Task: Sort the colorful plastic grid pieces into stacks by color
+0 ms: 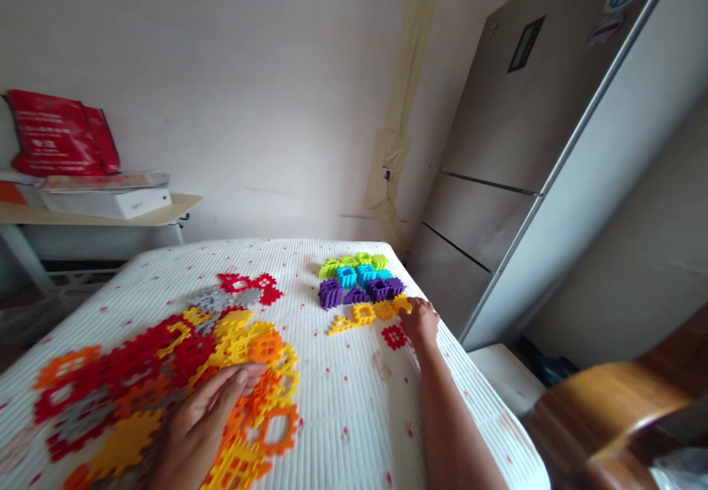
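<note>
My left hand [213,409] is over the big pile of interlocking plastic building pieces, thumb and fingers drawn together. Its fingertips are by an orange window piece [266,347]; whether they grip it or anything else is hidden. My right hand [421,322] reaches to the right end of a yellow row, fingers closed on a yellow building piece [401,303]. In that row lie a yellow triangle [341,324] and a yellow square frame [363,314]. A red window piece [394,336] lies just below. Behind are rows of purple pieces [330,293], blue pieces [346,277] and green pieces [354,261].
Red pieces [136,353], grey pieces [207,299] and orange pieces spread over the left of the white quilted tablecloth [348,379]. A fridge [487,158] stands to the right beside a wooden chair [625,401]. A side table [177,206] holds a white box and a red bag [58,136].
</note>
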Demonstrator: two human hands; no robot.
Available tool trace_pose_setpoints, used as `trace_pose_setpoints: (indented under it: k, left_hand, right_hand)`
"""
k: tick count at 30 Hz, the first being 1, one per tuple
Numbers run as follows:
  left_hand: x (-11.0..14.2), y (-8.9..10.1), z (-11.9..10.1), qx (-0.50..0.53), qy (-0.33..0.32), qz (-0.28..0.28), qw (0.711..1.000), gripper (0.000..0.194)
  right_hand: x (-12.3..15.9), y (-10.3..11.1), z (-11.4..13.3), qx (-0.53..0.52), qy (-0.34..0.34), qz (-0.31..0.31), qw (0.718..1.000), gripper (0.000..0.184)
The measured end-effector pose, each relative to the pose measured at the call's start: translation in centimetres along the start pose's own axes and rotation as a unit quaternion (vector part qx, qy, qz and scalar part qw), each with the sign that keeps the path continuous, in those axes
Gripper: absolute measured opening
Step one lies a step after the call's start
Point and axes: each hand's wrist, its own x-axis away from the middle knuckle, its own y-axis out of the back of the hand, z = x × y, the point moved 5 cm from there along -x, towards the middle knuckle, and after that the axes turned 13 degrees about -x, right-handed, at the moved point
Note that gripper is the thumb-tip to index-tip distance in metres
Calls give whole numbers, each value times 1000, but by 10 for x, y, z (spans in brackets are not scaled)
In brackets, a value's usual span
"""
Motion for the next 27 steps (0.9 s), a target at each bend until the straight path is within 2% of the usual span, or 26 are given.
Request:
trace_pose_setpoints:
  k: [7, 16, 20, 22, 24, 25, 27]
  left_hand:
    - [1, 0, -2, -5, 8, -4, 1000, 61]
    - [2, -2, -5, 10, -12, -3, 1000, 51]
    - [-3, 10, -2, -5, -45, -31, 998, 47]
    - [-11, 24, -5, -43, -65, -58, 995, 46]
    - [-25, 38, -15, -126, -96, -73, 985, 44]
    - [-34, 44, -21, -187, -117, -69, 973, 43]
    - [-56, 49, -33, -348, -144, -50, 925, 41]
  right_hand:
    - [2, -1, 0, -1, -4, -3, 1000, 35]
    - [4, -3, -1, -3, 0, 1, 1000, 35]
    - [4, -4, -1, 14, 5, 1, 1000, 35]
    - [3, -2, 0, 21, 18, -21, 999, 36]
    - [4, 0, 3, 25, 34, -53, 998, 37]
    - [4, 1, 5, 25, 42, -67, 997, 36]
    - [5, 2, 9, 23, 60, -86, 994, 34]
